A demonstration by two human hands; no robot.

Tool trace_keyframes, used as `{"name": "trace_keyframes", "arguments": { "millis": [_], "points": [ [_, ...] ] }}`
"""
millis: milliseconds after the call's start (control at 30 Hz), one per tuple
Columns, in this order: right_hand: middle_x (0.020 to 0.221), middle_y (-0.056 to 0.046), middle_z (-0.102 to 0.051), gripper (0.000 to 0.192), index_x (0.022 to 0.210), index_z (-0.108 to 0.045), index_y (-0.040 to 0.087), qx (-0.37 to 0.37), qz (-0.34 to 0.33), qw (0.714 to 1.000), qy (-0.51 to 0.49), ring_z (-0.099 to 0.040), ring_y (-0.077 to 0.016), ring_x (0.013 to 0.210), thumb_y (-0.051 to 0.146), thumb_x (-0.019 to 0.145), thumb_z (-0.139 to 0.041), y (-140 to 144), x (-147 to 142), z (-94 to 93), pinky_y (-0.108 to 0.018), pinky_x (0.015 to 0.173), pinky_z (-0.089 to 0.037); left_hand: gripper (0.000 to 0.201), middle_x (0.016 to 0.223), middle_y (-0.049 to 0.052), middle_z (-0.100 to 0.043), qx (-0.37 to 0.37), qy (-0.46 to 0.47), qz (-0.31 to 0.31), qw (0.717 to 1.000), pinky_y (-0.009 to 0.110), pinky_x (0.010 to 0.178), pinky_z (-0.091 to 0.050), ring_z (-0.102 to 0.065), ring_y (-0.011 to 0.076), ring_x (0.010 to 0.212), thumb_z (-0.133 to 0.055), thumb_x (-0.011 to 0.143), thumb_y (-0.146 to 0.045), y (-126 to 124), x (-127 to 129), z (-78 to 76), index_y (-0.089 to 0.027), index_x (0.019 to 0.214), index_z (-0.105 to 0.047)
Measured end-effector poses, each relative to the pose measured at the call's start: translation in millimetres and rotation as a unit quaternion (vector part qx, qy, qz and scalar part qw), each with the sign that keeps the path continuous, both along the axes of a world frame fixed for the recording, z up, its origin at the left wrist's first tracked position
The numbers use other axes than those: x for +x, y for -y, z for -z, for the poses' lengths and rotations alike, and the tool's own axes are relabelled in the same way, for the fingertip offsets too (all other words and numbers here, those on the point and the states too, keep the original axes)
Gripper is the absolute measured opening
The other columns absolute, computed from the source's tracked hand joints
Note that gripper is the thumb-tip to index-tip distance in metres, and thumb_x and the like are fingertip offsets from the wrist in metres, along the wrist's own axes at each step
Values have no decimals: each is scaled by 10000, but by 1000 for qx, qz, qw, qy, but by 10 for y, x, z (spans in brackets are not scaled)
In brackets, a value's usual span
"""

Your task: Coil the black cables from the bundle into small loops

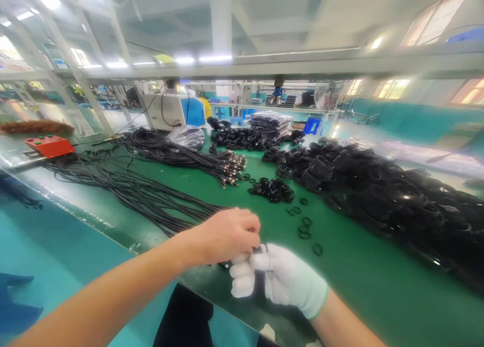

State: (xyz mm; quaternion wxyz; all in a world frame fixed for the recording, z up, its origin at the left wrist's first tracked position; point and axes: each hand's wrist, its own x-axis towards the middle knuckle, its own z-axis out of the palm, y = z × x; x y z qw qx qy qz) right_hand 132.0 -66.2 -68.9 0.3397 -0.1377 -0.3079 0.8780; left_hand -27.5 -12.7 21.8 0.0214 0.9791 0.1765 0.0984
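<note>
My right hand (282,276), in a white glove, is wrapped round a dark ribbed piece (259,282) near the table's front edge. Only a strip of that piece shows between the gloved fingers, so its full shape is hidden. My left hand (230,233) is bare and closed, its fingertips pinched together at the top of the same piece. Whatever lies between those fingertips is too small to make out. Black cables (151,198) run along the table behind my left wrist. Several thin black rings (304,229) lie loose beyond my right hand.
A pile of small black rings (273,189) sits mid-table. Black cables with metal connector ends (230,168) lie behind it. Large heaps of black ring-shaped parts (378,190) cover the right side. An orange-red control box (51,146) and a white-and-blue machine (174,111) stand at the left and back.
</note>
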Motion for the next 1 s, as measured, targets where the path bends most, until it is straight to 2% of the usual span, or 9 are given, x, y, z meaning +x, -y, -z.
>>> {"name": "trace_keyframes", "arguments": {
  "millis": [100, 167, 267, 367, 433, 567, 667, 833, 1000],
  "points": [
    [876, -118, -644, 332, 994, -610, 54, -18, -25, 1000, -4, -643, -224, 795, 280, 757, -664, 24, 29, 47, -492, 828, -442, 162, 708, -15, -579, -75, -41, 7, 996, 222, 548, -350, -513, 122, 645, -609, 778, -187, -31, 55, -81, -196, 617, -612],
    [822, -108, -665, 310, 954, -624, 56, -22, -28, 999, -11, -655, -213, 719, 290, 754, -665, 52, 33, 32, -479, 784, -466, 109, 679, -34, -593, -187, -36, -8, 982, 208, 527, -357, -534, 112, 612, -639, 758, -224, -98, 63, -103, -207, 651, -627],
    [699, -42, -642, 268, 867, -613, 83, -57, -22, 997, -46, -617, -153, 620, 276, 708, -709, 90, 7, -32, -384, 704, -476, 78, 632, -49, -591, -381, 3, -59, 923, 189, 483, -370, -525, 92, 525, -641, 748, -273, -165, 18, -40, -197, 735, -632],
    [683, -19, -618, 285, 829, -582, 105, -77, -17, 995, -58, -595, -141, 635, 255, 655, -752, 99, -28, -70, -350, 700, -460, 108, 595, -53, -552, -463, 99, -117, 873, 177, 463, -362, -479, 79, 498, -633, 732, -267, -109, -45, 131, -171, 780, -623],
    [725, -44, -635, 298, 845, -584, 105, -64, -6, 997, -43, -617, -177, 724, 262, 656, -752, 86, -37, -63, -376, 749, -459, 109, 628, -41, -561, -488, 167, -142, 845, 176, 480, -370, -478, 81, 528, -604, 743, -242, -16, -70, 265, -156, 809, -621],
    [775, -114, -689, 323, 949, -619, 81, -9, 23, 1000, 14, -626, -283, 935, 288, 715, -695, 41, -28, -27, -444, 792, -468, 101, 737, -6, -607, -441, 301, -188, 824, 204, 603, -421, -537, 111, 673, -536, 790, -194, 200, -58, 496, -146, 776, -623],
    [734, -131, -705, 313, 964, -639, 73, 43, 35, 997, 49, -662, -283, 848, 306, 756, -643, 19, -16, -39, -443, 739, -495, 136, 802, 3, -617, -376, 366, -218, 823, 234, 697, -435, -557, 130, 764, -491, 828, -187, 306, -37, 612, -162, 799, -621],
    [675, -141, -702, 302, 914, -665, 62, 118, 8, 988, 97, -668, -268, 824, 318, 764, -609, 9, 17, -119, -447, 798, -477, 147, 861, 0, -610, -414, 324, -199, 827, 239, 675, -452, -555, 126, 750, -469, 834, -177, 332, -76, 664, -184, 935, -574],
    [710, -145, -705, 298, 878, -667, 63, 167, -11, 979, 114, -656, -258, 857, 332, 780, -583, -11, 56, -156, -452, 849, -453, 144, 899, 14, -593, -316, 329, -177, 872, 263, 756, -446, -554, 139, 835, -450, 839, -152, 347, -86, 670, -187, 913, -569]
  ]
}}
